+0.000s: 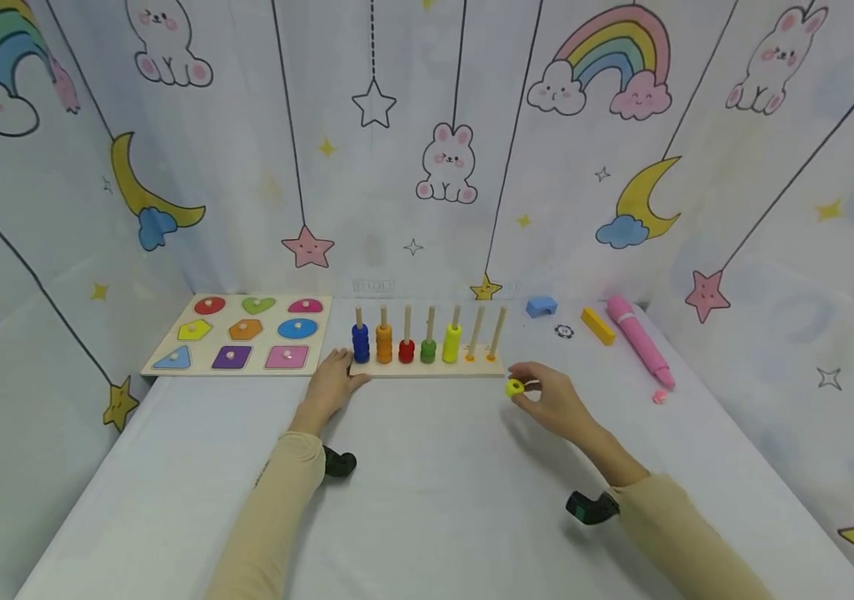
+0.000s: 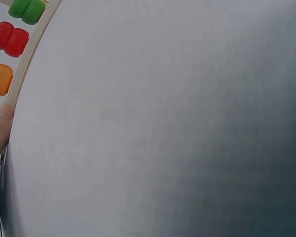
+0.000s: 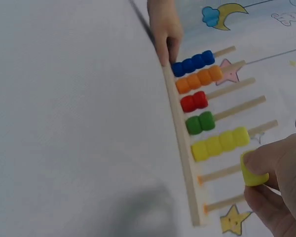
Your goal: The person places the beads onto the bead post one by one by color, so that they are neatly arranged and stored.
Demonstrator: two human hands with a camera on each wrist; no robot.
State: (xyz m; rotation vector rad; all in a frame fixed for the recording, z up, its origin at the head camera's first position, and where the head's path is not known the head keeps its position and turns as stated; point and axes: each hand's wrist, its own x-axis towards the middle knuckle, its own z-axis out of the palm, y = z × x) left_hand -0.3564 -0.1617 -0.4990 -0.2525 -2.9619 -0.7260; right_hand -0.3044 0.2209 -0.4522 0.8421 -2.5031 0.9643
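A wooden peg board (image 1: 430, 370) with upright pegs stands at the back middle of the table. Its pegs carry blue beads (image 1: 361, 343), orange beads (image 1: 384, 343), red beads (image 1: 407, 351), green beads (image 1: 428, 351) and yellow beads (image 1: 452, 343); the two rightmost pegs are bare. My left hand (image 1: 331, 387) grips the board's left end, its thumb on the front edge in the left wrist view. Just off the right end, my right hand (image 1: 552, 404) pinches a loose yellow bead (image 3: 252, 170) between thumb and fingers. In the right wrist view that bead overlaps a bare peg.
Left of the peg board lies a shape puzzle (image 1: 205, 329) with coloured pieces. Toward the back right are a blue block (image 1: 541, 307), a small black-and-white ring-shaped item (image 1: 564, 332), a yellow block (image 1: 597, 327), a pink marker-like stick (image 1: 640, 342) and a small pink piece (image 1: 660, 397).
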